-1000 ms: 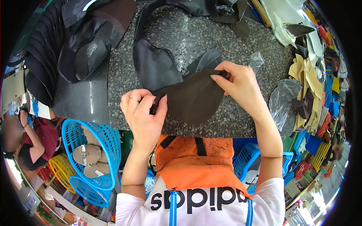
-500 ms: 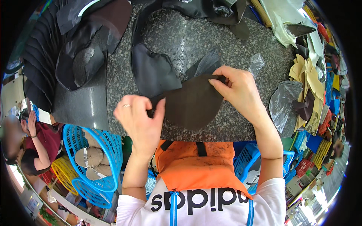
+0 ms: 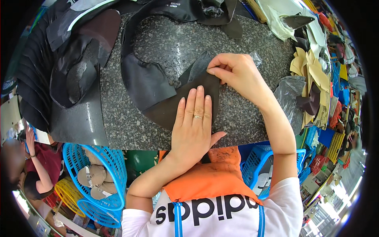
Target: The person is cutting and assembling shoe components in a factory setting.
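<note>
On the speckled stone tabletop [image 3: 241, 118] lies a dark brown, leather-like sheet piece [image 3: 164, 114] with a rounded lower edge. My left hand [image 3: 192, 128] is laid flat over its middle, fingers stretched upward, a ring on one of them. At the sheet's upper right corner, the thumb and fingers of my right hand [image 3: 237, 73] are pinched together on the edge. A glossy black curved piece [image 3: 144, 81] overlaps or adjoins the sheet's left side and arcs away toward the far edge. Behind the sheet shows a thin dark grey strip [image 3: 195, 69], partly hidden.
Stacked black pieces [image 3: 31, 87] and a looped black piece [image 3: 73, 81] sit at left. Tan cut pieces [image 3: 314, 69] and clear plastic [image 3: 290, 94] lie at right. Blue baskets [image 3: 118, 166] stand below the table edge; another person's arm [image 3: 39, 168] shows at far left.
My left hand has let go of the sheet's left edge and moved right to lie flat on it. The right hand still pinches the upper corner. The whole view has shifted slightly.
</note>
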Demonstrator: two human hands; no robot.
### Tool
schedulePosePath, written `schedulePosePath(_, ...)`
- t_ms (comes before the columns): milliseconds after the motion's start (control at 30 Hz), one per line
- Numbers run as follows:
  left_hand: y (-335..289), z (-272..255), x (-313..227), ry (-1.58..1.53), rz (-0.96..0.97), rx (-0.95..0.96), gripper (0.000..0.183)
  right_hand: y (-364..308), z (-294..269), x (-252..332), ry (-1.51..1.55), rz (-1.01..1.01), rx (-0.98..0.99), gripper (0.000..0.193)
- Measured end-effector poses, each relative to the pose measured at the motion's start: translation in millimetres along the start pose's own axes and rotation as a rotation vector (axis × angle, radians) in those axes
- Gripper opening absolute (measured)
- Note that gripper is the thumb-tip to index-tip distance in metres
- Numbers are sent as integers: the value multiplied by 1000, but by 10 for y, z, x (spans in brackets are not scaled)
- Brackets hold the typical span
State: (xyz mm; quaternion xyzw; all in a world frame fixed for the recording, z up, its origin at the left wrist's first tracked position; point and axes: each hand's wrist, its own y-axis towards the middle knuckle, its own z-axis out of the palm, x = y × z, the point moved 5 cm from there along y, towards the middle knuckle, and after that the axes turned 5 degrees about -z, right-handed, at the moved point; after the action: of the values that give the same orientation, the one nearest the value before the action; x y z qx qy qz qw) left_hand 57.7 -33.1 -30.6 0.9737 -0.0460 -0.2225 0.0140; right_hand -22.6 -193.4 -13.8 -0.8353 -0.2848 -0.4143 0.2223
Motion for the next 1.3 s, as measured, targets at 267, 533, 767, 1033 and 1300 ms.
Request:
schedulePosePath(267,-2,-1,5,-25,-18,-18,95,54,-22,86,-175,-315,-51,13)
schedulePosePath(533,-10,-12,16,-89,4,-37,101,115,23,87,-267,-475,-69,11)
schedulePosePath(767,54,-160,65,-201,-30,-87,92,133,56,96,-320,-477,-33,11)
schedulePosePath(1033,61,-126,41,-207,-35,-92,68,138,24,98,-388,-472,-46,13)
schedulePosePath(1300,-14,-258,126,-238,-64,-231,35,88,-149,6,-434,-421,-228,21)
